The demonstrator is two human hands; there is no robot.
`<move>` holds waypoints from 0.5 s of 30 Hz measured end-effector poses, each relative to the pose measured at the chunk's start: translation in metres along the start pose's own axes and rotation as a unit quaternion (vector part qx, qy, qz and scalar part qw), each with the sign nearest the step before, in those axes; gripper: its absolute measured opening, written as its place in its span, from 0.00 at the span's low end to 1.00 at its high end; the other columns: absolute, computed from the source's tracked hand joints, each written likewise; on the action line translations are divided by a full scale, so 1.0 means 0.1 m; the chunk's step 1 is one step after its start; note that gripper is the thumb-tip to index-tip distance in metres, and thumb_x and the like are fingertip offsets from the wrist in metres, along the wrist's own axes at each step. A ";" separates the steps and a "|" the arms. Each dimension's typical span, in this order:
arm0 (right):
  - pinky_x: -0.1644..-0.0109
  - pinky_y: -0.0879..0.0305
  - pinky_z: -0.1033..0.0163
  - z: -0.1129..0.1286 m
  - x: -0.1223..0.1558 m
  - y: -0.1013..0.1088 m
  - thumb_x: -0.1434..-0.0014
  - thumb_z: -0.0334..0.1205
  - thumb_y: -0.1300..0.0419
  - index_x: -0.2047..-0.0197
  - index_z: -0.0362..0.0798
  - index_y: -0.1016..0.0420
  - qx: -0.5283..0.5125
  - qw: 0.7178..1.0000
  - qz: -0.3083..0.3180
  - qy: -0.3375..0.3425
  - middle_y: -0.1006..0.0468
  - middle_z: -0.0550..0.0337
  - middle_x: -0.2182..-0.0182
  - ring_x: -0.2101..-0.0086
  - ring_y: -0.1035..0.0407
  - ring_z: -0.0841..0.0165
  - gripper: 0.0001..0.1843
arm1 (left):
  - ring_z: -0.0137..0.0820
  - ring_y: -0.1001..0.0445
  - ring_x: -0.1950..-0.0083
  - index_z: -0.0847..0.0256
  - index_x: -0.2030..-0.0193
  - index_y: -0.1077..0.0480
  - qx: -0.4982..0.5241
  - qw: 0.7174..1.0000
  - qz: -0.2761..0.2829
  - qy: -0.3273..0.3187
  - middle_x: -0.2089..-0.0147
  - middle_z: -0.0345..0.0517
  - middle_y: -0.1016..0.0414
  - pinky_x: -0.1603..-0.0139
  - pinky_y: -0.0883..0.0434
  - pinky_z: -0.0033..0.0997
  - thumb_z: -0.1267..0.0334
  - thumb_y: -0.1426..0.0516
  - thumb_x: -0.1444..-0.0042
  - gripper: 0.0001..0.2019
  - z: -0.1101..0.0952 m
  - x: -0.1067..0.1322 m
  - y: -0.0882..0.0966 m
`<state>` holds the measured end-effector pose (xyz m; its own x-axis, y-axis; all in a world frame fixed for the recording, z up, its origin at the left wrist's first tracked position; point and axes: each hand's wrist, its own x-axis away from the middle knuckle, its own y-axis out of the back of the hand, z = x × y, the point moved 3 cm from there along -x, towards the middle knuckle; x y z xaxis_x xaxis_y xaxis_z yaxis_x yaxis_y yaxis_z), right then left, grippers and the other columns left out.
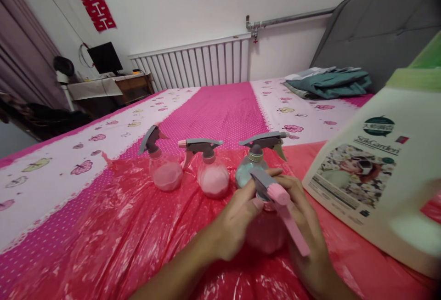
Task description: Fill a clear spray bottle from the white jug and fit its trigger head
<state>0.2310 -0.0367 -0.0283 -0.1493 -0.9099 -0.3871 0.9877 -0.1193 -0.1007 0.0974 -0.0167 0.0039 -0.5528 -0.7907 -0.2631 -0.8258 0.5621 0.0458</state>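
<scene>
Close to me, both hands are on a spray bottle with a round clear body and a grey and pink trigger head. My left hand is closed at its neck, thumb against the collar. My right hand wraps the other side, behind the pink trigger. Just beyond stands a spray bottle with bluish-green liquid, partly hidden by my fingers. Left of it are two upright spray bottles with foamy pink liquid, the nearer-centre pink bottle and the far-left pink bottle.
A large white jug with a green top stands close on the right. Red plastic sheeting covers the bed beneath the bottles. Folded clothes lie near the grey headboard. A radiator and desk monitor are farther back.
</scene>
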 end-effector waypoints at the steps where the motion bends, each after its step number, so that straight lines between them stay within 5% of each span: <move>1: 0.49 0.26 0.64 -0.01 0.01 0.01 0.28 0.53 0.43 0.49 0.60 0.21 -0.007 1.000 -0.005 -0.008 0.26 0.59 0.51 0.51 0.25 0.65 0.13 | 0.50 0.43 0.19 0.56 0.24 0.38 -0.007 1.000 0.000 -0.004 0.20 0.53 0.40 0.20 0.47 0.54 0.46 0.52 0.24 0.29 0.00 0.00 0.00; 10: 0.53 0.23 0.59 -0.03 0.00 0.01 0.33 0.59 0.39 0.57 0.54 0.21 -0.020 0.997 -0.030 -0.071 0.28 0.55 0.55 0.54 0.22 0.60 0.17 | 0.48 0.42 0.20 0.56 0.23 0.39 -0.029 0.999 0.005 -0.017 0.19 0.52 0.41 0.19 0.47 0.50 0.48 0.53 0.23 0.28 -0.02 0.01 0.01; 15: 0.48 0.23 0.56 -0.04 0.01 0.00 0.31 0.58 0.41 0.53 0.55 0.21 0.018 0.999 -0.013 -0.039 0.27 0.55 0.51 0.53 0.24 0.61 0.17 | 0.49 0.40 0.21 0.55 0.25 0.36 -0.033 0.999 0.004 -0.017 0.21 0.52 0.38 0.21 0.45 0.52 0.49 0.52 0.23 0.26 -0.02 0.00 0.00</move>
<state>0.2311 -0.0358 -0.0327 -0.1718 -0.9346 -0.3116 0.9849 -0.1557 -0.0760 0.0966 -0.0172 0.0063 -0.5560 -0.7774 -0.2941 -0.8277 0.5501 0.1107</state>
